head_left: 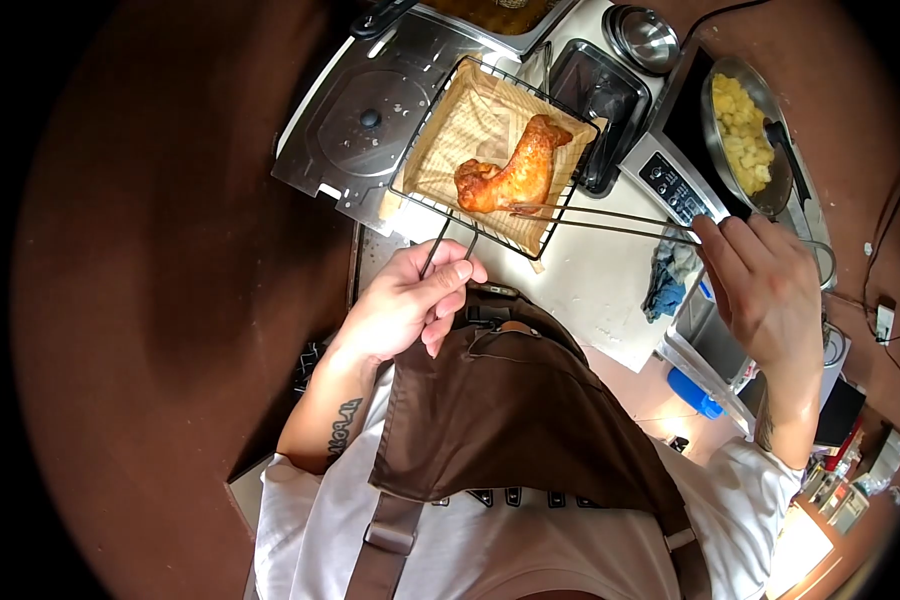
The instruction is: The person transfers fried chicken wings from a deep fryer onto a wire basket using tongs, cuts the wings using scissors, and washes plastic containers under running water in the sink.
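A browned roast chicken leg [526,172] lies on brown paper [475,112] inside a black wire basket [503,240]. My left hand [410,300] is closed round the basket's thin wire handle [435,248], holding it in front of my apron. From the right, my right hand [765,290] grips long metal tongs [620,220] near their rear end. The tong tips meet the lower edge of the chicken; whether they pinch it or only touch it I cannot tell.
Beyond the basket are a steel lid plate [365,130] with a black knob and a dark tray [605,85]. Steel bowls [642,38] stand behind. At right, a pan of yellow chunks [742,135] sits by a control panel [670,185]. A blue cloth [667,285] lies on the counter.
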A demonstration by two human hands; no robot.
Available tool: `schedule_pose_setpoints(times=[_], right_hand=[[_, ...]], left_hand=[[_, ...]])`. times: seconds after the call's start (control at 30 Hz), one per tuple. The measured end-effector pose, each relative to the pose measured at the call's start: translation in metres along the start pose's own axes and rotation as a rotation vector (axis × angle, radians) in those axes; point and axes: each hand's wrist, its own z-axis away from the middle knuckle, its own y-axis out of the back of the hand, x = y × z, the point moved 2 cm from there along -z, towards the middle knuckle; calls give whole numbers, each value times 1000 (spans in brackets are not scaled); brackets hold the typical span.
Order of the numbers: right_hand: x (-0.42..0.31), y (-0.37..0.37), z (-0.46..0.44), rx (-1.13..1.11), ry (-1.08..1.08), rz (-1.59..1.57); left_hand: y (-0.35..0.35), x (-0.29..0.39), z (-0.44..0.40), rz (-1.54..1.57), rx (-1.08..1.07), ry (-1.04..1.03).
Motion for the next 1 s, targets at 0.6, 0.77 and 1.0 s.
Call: schedule_pose_setpoints(times=[0.6, 0.77, 1.0], right_hand=[[13, -5, 15, 34, -111, -145], [10, -3, 16, 41, -93, -152], [7, -8, 8, 12, -105, -138]], left_hand=[[-4, -1, 4, 6, -17, -7], [-4, -3, 4, 10, -20, -10], [-3, -3, 3, 19, 1, -16]])
